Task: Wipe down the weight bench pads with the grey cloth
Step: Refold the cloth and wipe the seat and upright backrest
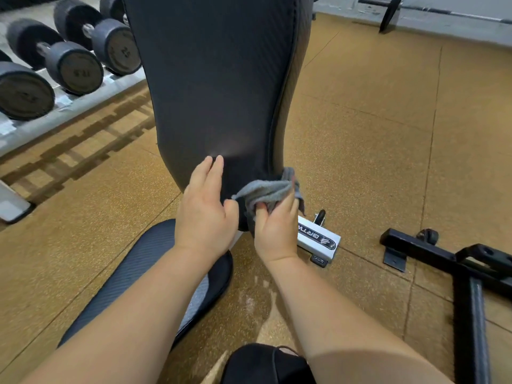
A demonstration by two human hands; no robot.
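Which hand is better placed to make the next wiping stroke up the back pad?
Probably the right hand: its fingers grip the grey cloth at the lower right edge of the back pad. The left hand rests flat on the pad, holding nothing.

I have one camera, and it sits on the person's head. It looks forward and down at the bench from above. It is close. Both arms come in from the bottom edge, and the left hand (206,217) and right hand (274,231) land in the middle of my view. The back pad (216,79) fills the top middle. The seat pad (133,273) sits low on the left. The wide lens also takes in dumbbells (73,67) far left and floor (360,134) on the right.
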